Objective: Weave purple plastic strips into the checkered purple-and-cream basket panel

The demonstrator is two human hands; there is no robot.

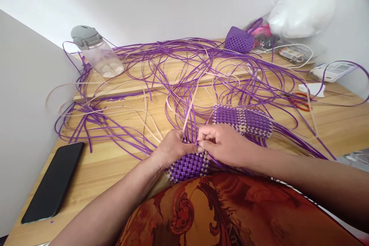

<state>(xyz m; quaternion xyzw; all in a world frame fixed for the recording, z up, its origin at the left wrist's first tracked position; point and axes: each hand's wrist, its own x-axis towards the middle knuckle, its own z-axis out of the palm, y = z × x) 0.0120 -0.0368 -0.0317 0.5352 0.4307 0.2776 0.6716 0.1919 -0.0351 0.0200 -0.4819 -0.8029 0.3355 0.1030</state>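
Note:
A purple and beige woven piece [189, 167] lies at the table's near edge, against the patterned clothing. My left hand [173, 148] is closed on its upper edge, with the thumb pointing right. At that same edge my right hand [220, 142] pinches a thin purple strip between thumb and fingertips. The two hands nearly touch. Loose purple and beige strips [190, 117] fan away from the weave beyond my fingers. Behind my right hand rests a second woven piece [243, 119], purple with beige bands. Parts of the first piece are hidden under both hands.
A black phone [53, 182] lies at left, below a clear bottle with a grey lid [98, 52]. Long strips tangle across the wooden table [115, 169]. A finished-looking purple woven pouch [238, 40], orange-handled scissors [300, 102] and a white plastic bag [304, 5] are at right.

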